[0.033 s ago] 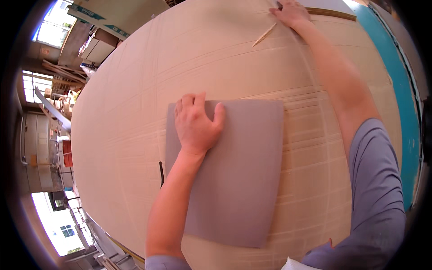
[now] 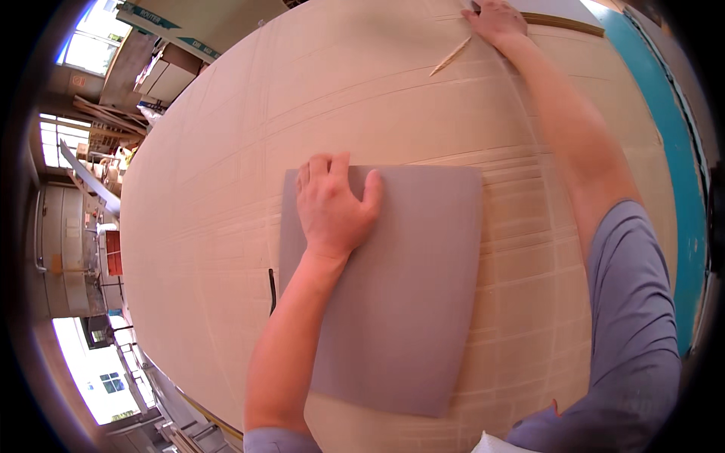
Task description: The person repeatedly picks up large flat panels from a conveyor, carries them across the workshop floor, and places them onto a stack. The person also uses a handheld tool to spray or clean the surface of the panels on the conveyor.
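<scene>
My left hand (image 2: 336, 204) lies spread on the upper left part of a grey, nearly rectangular sheet (image 2: 408, 279). Its fingertips reach the sheet's far edge, and the thumb points away from me. Stretched far forward, my right hand (image 2: 498, 23) is at the top of the view with its fingers bent around a small dark thing, mostly hidden and too small to name. Just left of that hand a pointed, light wooden splinter or torn strip (image 2: 451, 57) lies on the brown board surface (image 2: 204, 226). The grey sheet rests flat on this same surface.
A thin black strip (image 2: 273, 292) lies left of the grey sheet. Beside my right hand is a brown-edged pale panel (image 2: 563, 23). A teal surface (image 2: 664, 128) borders the right side. Cartons (image 2: 166, 72), timber and windows stand beyond the left edge.
The whole scene sits slightly farther right in the picture. Both hands keep their places, the left on the grey sheet and the right at the far end.
</scene>
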`<move>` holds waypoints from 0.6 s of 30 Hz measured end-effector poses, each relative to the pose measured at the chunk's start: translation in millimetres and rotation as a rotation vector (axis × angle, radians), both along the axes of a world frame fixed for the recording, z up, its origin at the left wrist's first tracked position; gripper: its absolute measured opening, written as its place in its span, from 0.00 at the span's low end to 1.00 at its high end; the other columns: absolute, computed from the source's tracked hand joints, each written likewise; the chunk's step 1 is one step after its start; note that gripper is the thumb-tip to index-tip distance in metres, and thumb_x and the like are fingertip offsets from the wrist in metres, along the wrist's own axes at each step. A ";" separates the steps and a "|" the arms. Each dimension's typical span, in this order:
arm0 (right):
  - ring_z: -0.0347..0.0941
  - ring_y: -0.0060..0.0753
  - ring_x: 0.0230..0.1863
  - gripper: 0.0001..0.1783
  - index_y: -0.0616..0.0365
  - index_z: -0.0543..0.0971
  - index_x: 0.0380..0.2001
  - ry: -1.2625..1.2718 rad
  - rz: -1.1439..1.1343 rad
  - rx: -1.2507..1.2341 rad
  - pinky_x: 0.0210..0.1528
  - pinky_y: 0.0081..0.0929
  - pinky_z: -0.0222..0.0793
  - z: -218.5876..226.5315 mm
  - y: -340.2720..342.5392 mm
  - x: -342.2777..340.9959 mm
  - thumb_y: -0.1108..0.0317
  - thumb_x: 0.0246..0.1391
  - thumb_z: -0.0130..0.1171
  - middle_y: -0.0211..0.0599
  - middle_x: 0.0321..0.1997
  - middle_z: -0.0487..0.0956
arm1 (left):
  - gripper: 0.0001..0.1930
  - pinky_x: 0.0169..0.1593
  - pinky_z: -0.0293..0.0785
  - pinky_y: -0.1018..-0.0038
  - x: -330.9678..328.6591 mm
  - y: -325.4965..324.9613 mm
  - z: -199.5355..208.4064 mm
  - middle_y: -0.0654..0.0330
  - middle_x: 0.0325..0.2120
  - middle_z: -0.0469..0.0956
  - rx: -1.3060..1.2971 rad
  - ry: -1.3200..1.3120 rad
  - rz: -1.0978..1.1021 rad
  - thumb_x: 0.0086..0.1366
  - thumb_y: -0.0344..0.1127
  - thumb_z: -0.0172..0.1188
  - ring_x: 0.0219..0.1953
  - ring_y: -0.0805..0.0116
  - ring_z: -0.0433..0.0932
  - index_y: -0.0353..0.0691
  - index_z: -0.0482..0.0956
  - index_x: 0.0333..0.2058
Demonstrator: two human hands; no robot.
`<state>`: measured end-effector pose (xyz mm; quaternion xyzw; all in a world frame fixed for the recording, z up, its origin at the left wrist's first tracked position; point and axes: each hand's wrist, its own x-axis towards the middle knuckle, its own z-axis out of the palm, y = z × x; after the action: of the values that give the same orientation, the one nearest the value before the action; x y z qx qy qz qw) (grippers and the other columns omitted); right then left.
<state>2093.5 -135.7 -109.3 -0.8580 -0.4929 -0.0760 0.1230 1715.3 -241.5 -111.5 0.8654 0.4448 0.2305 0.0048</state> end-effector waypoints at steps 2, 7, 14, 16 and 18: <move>0.70 0.42 0.52 0.23 0.53 0.76 0.44 -0.044 -0.029 -0.014 0.54 0.38 0.64 0.1 -6.8 6.5 0.50 0.52 0.46 0.40 0.49 0.76 | 0.21 0.48 0.65 0.64 0.4 -3.1 1.2 0.51 0.38 0.71 0.005 0.008 0.007 0.53 0.42 0.59 0.43 0.53 0.68 0.32 0.75 0.40; 0.75 0.44 0.43 0.16 0.53 0.78 0.35 -0.057 -0.001 0.012 0.46 0.39 0.70 2.2 -77.5 16.4 0.57 0.49 0.48 0.43 0.38 0.79 | 0.19 0.48 0.64 0.62 0.0 -1.7 4.3 0.52 0.37 0.71 -0.023 -0.039 0.022 0.51 0.43 0.59 0.44 0.53 0.68 0.35 0.76 0.37; 0.74 0.47 0.45 0.15 0.58 0.76 0.36 0.068 0.208 0.219 0.47 0.39 0.70 18.7 -319.1 46.0 0.76 0.40 0.51 0.46 0.41 0.78 | 0.16 0.49 0.64 0.63 -2.6 -16.2 16.7 0.53 0.37 0.71 -0.073 -0.007 0.047 0.52 0.43 0.59 0.45 0.54 0.67 0.36 0.76 0.34; 0.72 0.48 0.49 0.17 0.60 0.76 0.35 0.055 0.295 0.252 0.51 0.38 0.69 25.0 -391.9 33.1 0.79 0.36 0.52 0.46 0.44 0.77 | 0.16 0.49 0.64 0.63 -11.7 -32.1 18.1 0.53 0.38 0.71 -0.087 0.011 0.054 0.52 0.43 0.59 0.45 0.54 0.67 0.37 0.76 0.33; 0.72 0.49 0.50 0.16 0.62 0.76 0.32 0.112 0.340 0.214 0.53 0.38 0.68 40.2 -467.4 6.3 0.80 0.32 0.53 0.46 0.44 0.77 | 0.15 0.50 0.64 0.63 -28.3 -51.9 17.5 0.54 0.38 0.70 -0.095 0.023 0.058 0.52 0.43 0.59 0.45 0.54 0.66 0.37 0.76 0.33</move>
<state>2099.8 -603.1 -69.0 -0.7474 -0.6121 -0.0582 0.2515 1686.9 -293.4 -94.1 0.8535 0.4803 0.1994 0.0340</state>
